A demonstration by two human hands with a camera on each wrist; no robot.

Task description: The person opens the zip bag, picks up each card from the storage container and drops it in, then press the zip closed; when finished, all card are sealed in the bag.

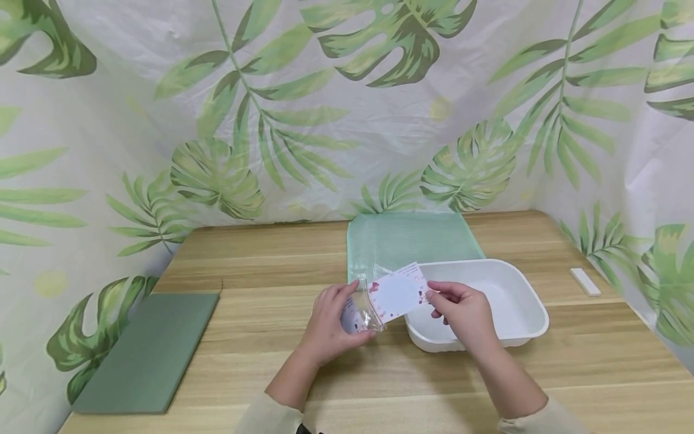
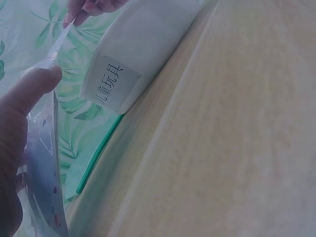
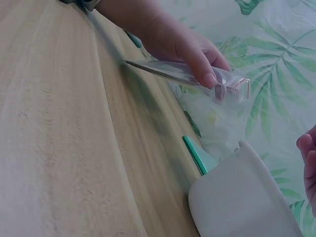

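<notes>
My left hand grips a clear plastic zip bag between thumb and fingers, above the table. Inside the bag shows printed card stock. A white card with a pale blue middle and small pink and dark prints along its border sits at the bag's mouth, mostly outside it. Its outer right edge is pinched by the thumb and fingers of my right hand, over the left part of a white plastic tub. Whether the card's inner end is still within the bag, I cannot tell.
A green mesh pouch lies behind the tub, partly under it. The tub's side bears a label with Chinese characters. On the left lies a dark green board; at the far right, a small white bar. Leaf-print sheeting surrounds the wooden table.
</notes>
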